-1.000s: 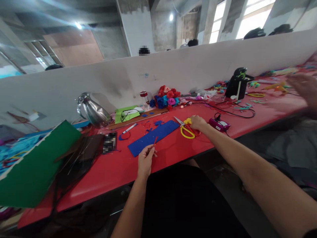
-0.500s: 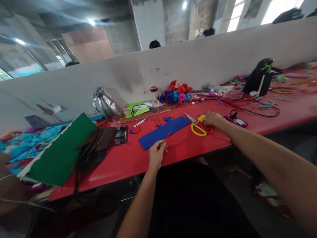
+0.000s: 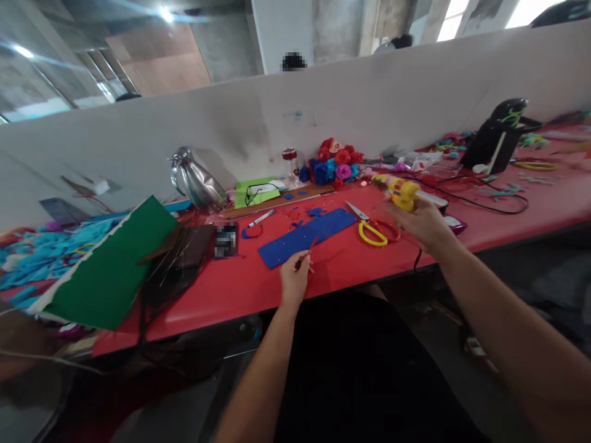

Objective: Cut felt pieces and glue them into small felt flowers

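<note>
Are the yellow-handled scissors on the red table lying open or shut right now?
Shut, it seems: the yellow-handled scissors lie flat on the red table, blades showing as one closed silver point, untouched by either hand.

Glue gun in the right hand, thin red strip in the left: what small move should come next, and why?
Probably bring the yellow glue gun across toward the red strip. The right hand holds the gun raised above the red table, apart from the strip pinched in the left hand near the blue foam sheet; nozzle and strip are not yet together.
</note>
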Available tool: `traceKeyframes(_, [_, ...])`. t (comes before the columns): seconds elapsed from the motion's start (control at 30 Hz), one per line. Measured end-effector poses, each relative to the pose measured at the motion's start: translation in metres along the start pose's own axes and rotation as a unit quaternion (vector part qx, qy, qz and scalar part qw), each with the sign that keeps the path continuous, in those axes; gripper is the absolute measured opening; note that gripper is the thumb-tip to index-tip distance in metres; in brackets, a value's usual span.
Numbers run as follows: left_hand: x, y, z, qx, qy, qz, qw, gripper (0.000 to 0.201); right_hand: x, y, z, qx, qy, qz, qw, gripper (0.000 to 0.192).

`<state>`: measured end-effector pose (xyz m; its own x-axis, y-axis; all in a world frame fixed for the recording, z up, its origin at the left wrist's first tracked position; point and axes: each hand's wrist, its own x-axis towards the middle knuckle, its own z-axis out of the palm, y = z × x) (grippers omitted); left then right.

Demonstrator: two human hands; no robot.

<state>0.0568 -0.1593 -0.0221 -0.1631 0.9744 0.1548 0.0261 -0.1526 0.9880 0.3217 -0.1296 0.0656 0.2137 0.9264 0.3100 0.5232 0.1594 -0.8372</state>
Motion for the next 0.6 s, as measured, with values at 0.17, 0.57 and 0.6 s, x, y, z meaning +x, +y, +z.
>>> traceKeyframes(0.17, [-0.002,-0.003,0.003,0.017,0.003,-0.012,1.000,0.023,-0.067,-0.017,0.034,0.119,-0.141,0.058,0.981,0.054])
traceKeyframes(0.57, [-0.003,-0.001,0.003,0.058,-0.006,-0.001,0.998,0.025,-0.090,-0.007,0.064,0.090,-0.224,0.118,0.963,0.042])
traceKeyframes(0.6, [-0.004,-0.002,0.003,0.057,-0.007,0.001,0.998,0.025,-0.090,-0.006,0.065,0.090,-0.224,0.118,0.963,0.042])
